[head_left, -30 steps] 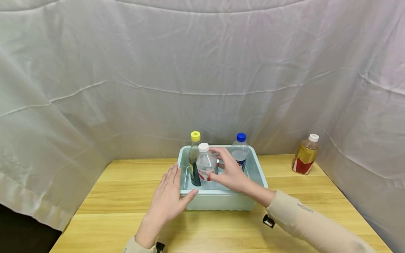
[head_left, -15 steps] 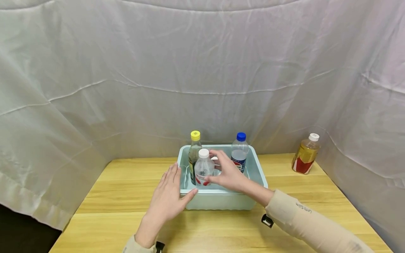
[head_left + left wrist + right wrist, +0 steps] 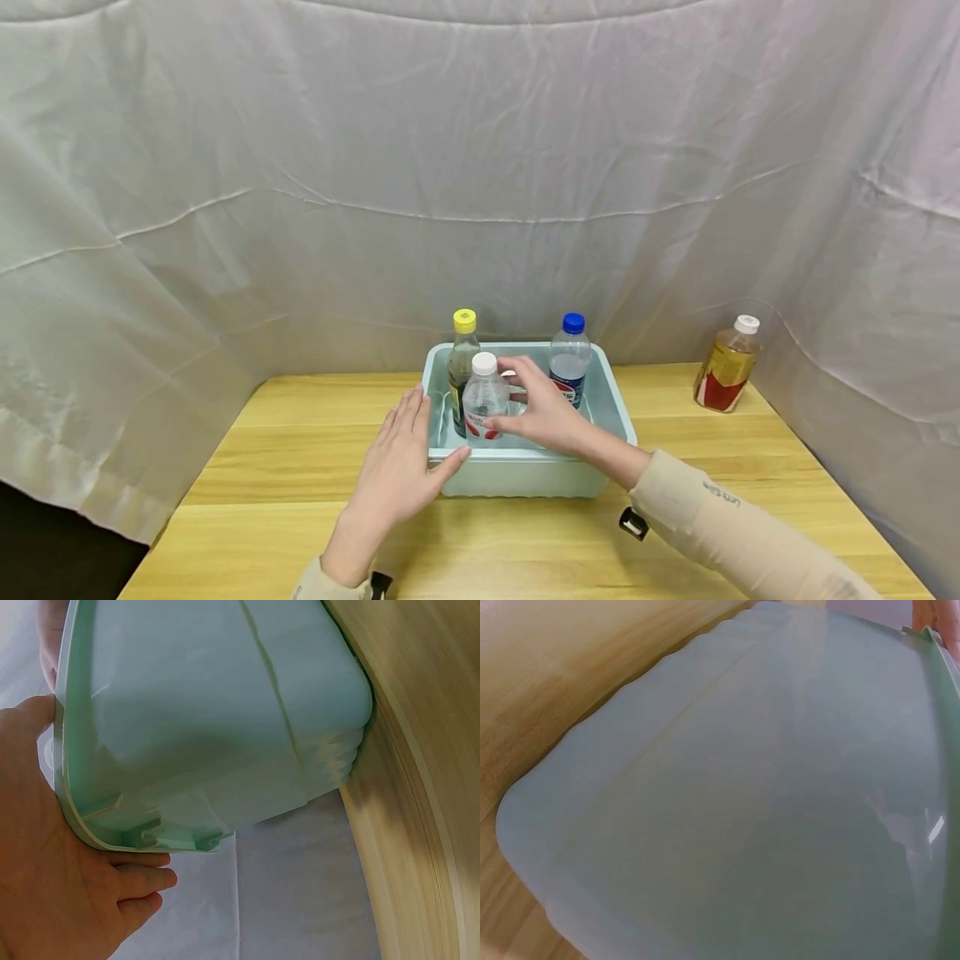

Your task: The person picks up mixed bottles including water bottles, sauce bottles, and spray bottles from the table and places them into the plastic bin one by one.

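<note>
In the head view, my right hand (image 3: 546,410) reaches into a pale blue plastic bin (image 3: 525,479). Its thumb and fingers grip a clear bottle (image 3: 484,398) with a white cap and a red-and-white label. That bottle stands upright in the bin's front left part, its base hidden behind the front wall. Fingers straight, my left hand (image 3: 401,462) rests on the bin's front left corner. In the left wrist view that hand (image 3: 67,885) touches the rim corner from outside. The right wrist view is filled mostly by the bin's outer wall (image 3: 720,772).
Behind the gripped bottle stands a yellow-capped bottle (image 3: 462,362) with dark contents. A blue-capped bottle (image 3: 570,365) is at the bin's back right. Outside, a white-capped bottle (image 3: 727,367) with a gold-and-red label stands at the wooden table's (image 3: 525,542) far right. Grey curtains (image 3: 487,167) surround the table.
The white-capped bottle has come down and slightly toward the left front of the bin, with my right hand on it. My left hand has stayed at the corner.
</note>
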A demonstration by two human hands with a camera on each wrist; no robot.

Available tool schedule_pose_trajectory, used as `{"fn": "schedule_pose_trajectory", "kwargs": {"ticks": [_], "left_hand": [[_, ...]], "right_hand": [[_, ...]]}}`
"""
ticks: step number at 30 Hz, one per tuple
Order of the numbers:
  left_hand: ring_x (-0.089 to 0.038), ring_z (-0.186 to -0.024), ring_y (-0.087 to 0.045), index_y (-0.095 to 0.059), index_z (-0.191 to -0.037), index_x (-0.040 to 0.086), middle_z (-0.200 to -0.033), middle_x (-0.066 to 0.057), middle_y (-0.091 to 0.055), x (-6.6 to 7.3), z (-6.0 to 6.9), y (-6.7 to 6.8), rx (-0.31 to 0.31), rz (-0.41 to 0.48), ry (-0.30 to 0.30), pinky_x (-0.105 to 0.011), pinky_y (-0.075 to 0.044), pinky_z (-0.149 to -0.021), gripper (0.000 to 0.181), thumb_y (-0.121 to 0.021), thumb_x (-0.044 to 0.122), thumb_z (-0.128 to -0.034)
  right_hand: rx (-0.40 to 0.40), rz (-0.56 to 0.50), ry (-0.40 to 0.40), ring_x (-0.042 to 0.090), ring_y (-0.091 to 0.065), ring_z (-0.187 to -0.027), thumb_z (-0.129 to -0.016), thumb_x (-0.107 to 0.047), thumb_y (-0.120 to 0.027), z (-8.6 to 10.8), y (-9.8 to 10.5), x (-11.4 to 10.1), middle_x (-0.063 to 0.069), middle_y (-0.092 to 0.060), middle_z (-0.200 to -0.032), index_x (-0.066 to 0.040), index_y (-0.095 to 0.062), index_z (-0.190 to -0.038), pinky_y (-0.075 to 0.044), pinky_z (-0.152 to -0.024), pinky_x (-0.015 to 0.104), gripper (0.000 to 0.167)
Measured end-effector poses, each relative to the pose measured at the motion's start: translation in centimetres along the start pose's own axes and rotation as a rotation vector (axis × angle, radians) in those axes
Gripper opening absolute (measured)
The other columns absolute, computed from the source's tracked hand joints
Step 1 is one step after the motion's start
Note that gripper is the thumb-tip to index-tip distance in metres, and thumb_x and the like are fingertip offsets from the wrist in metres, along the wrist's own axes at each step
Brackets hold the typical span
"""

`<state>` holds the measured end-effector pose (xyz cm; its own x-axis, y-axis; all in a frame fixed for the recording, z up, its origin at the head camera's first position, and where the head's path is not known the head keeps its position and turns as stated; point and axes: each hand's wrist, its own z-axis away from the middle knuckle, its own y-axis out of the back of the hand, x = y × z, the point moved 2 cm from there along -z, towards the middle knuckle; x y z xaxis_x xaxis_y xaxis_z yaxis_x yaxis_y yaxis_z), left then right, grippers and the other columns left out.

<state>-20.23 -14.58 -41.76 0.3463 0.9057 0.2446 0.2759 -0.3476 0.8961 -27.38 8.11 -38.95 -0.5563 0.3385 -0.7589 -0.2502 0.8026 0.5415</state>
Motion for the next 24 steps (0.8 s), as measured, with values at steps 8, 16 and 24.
{"fn": "schedule_pose_trajectory", "kwargs": {"ticks": [8, 16, 24], "left_hand": [[-0.039, -0.155, -0.028, -0.04, -0.154, -0.009, -0.165, -0.026, -0.031, 0.0, 0.0, 0.1, -0.008, -0.001, 0.003, -0.052, -0.026, -0.126, 0.099, -0.052, 0.071, -0.0971], [-0.039, -0.155, -0.028, -0.039, -0.155, -0.009, -0.165, -0.026, -0.031, 0.1, 0.0, 0.1, -0.015, -0.002, 0.003, -0.052, -0.025, -0.127, 0.099, -0.051, 0.071, -0.0975], [-0.039, -0.155, -0.028, -0.039, -0.155, -0.009, -0.166, -0.026, -0.03, 0.1, 0.1, 0.1, -0.013, 0.002, 0.007, -0.051, -0.025, -0.127, 0.099, -0.051, 0.071, -0.0974]], "right_hand": [[0.026, -0.02, 0.004, 0.033, -0.056, -0.13, -0.081, -0.007, -0.089, 0.1, 0.2, -0.3, 0.012, -0.051, -0.14, -0.004, -0.046, -0.15, -0.052, -0.109, 0.043, 0.081], [0.083, -0.045, 0.053, 0.036, -0.056, -0.132, -0.08, -0.008, -0.091, 0.4, 0.6, -0.7, 0.013, -0.051, -0.142, -0.004, -0.046, -0.148, -0.05, -0.109, 0.052, 0.081], [0.148, -0.053, 0.116, 0.034, -0.056, -0.134, -0.08, -0.008, -0.091, 0.6, 1.0, -0.6, 0.013, -0.05, -0.146, -0.006, -0.047, -0.148, -0.051, -0.109, 0.054, 0.081]]}}
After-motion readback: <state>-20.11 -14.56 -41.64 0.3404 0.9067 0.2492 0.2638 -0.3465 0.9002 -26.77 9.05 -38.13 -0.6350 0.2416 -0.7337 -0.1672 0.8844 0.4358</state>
